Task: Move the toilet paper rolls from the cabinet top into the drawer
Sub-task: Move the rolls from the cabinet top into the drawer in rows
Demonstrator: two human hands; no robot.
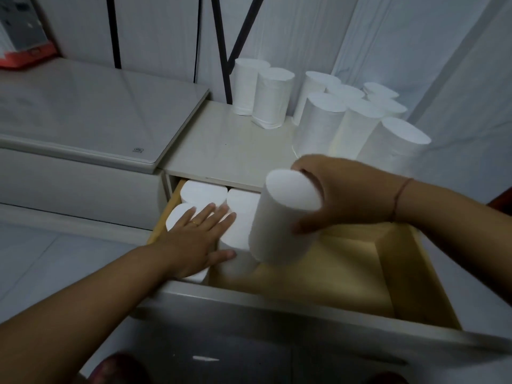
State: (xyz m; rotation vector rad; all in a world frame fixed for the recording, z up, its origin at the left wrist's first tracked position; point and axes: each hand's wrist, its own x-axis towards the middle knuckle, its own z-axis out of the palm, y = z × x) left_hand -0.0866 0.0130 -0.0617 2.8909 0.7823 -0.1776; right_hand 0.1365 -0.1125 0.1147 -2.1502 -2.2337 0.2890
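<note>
Up at one o'clock, on the pale matte surface of the cabinet, a cluster of rolls stands upright. They are plain white cylinders with faintly textured sides, touching one another, and a pair of rolls stands just beside them at twelve o'clock. Behind them hangs wrinkled white sheeting, crossed by black stand legs. At ten o'clock lies a low unit with a glossy grey glass top, and a red box sits at its far corner.

Below the surface the drawer is pulled out, bare yellowish wood inside with a grey front panel. On its nine o'clock side packed rolls stand on end, flat round tops up. The left hand, wearing a thin ring, lies flat on those tops with fingers straight, its grip released. The right hand, a red thread at the wrist, has its grip clenched round the held roll, thumb low on the side. That roll is tilted over the middle of the drawer, just beside the packed ones.
</note>
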